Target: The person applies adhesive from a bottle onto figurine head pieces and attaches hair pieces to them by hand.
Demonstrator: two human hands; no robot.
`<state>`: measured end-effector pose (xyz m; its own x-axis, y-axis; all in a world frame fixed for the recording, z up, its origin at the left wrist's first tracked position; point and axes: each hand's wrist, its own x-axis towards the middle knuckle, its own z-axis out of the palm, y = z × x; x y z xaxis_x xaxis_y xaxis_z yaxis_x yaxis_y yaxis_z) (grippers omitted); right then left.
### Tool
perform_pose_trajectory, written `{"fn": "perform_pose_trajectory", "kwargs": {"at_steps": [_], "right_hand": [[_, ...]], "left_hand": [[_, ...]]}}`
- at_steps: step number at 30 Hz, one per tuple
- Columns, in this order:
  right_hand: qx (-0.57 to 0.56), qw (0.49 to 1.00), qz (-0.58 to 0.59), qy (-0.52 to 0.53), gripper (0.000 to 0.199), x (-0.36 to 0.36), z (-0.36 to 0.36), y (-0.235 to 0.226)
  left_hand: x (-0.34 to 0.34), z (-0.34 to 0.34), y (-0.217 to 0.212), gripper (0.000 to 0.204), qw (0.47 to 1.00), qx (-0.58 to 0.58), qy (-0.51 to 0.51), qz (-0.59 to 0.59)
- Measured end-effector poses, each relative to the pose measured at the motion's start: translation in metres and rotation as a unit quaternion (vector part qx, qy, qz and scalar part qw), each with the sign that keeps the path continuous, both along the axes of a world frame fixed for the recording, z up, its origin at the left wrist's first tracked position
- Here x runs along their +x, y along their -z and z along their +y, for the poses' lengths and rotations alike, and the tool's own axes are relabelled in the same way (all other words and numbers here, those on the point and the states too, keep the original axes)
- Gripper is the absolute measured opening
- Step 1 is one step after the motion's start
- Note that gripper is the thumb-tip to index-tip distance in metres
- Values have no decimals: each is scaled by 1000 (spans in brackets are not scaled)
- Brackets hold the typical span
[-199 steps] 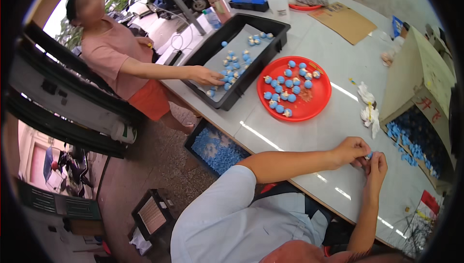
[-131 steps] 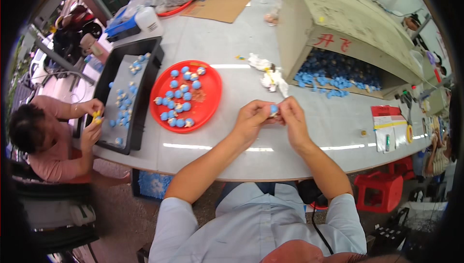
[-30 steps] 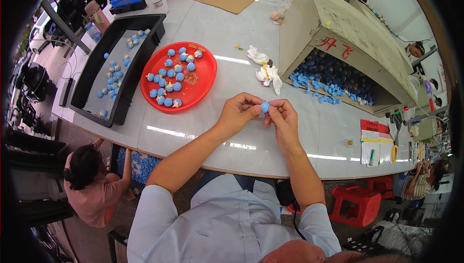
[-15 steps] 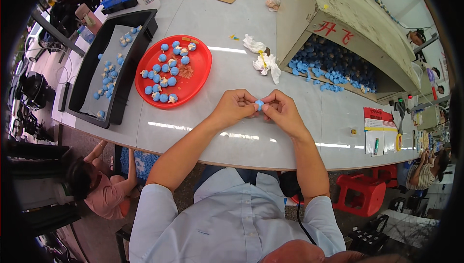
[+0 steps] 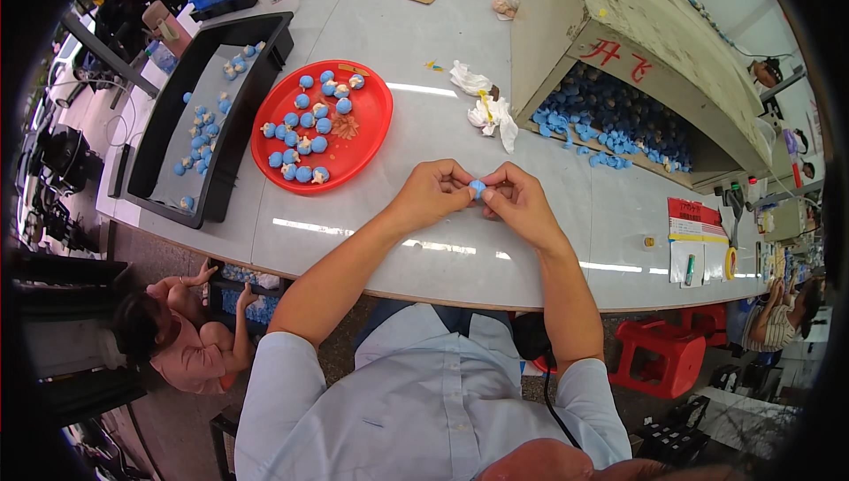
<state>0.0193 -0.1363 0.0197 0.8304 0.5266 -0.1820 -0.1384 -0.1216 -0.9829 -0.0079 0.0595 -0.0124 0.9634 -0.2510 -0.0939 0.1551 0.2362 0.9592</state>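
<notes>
Over the near middle of the table, my left hand (image 5: 431, 193) and my right hand (image 5: 522, 204) meet, thumbs and forefingers pinching one small blue ball-like piece (image 5: 478, 187) between them. Part of the piece is covered by the fingertips. To the left of my hands lies a round red plate (image 5: 361, 156), holding several blue balls (image 5: 343, 106) with cream star-like parts on many of them. Further left, a long black tray (image 5: 212, 195) lined with a pale sheet carries more of these balls.
A weathered beige box (image 5: 637, 34), open at the front, stands at right with many blue pieces (image 5: 610, 141) inside. Crumpled tissues (image 5: 491, 114) lie beside it. A red-and-white packet (image 5: 694, 218) and scissors are near the right end. At lower left, another person (image 5: 190, 339) crouches by trays.
My hands keep their pinch on the blue piece with barely any shift. The crouching person's arms have moved, and more of a dark tray with blue and whitish pieces shows there.
</notes>
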Motion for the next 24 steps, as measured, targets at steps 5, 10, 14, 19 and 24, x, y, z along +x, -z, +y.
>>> {"fn": "perform_pose_trajectory", "kwargs": {"at_steps": [5,10,14,19,24], "right_hand": [[13,1000,3,15,13,3,1,0],[17,1000,9,20,13,4,-2,5],[5,1000,13,4,11,6,-3,5],[-12,1000,10,-16,9,6,-2,7],[-22,1000,0,-16,8,4,-1,10]], "left_hand": [[1,1,0,15,998,52,-9,21],[2,0,-6,17,998,44,-3,41],[2,2,-4,16,999,43,10,27],[3,1,8,12,1000,-3,15,1],[3,-1,12,13,1000,1,3,-13]]}}
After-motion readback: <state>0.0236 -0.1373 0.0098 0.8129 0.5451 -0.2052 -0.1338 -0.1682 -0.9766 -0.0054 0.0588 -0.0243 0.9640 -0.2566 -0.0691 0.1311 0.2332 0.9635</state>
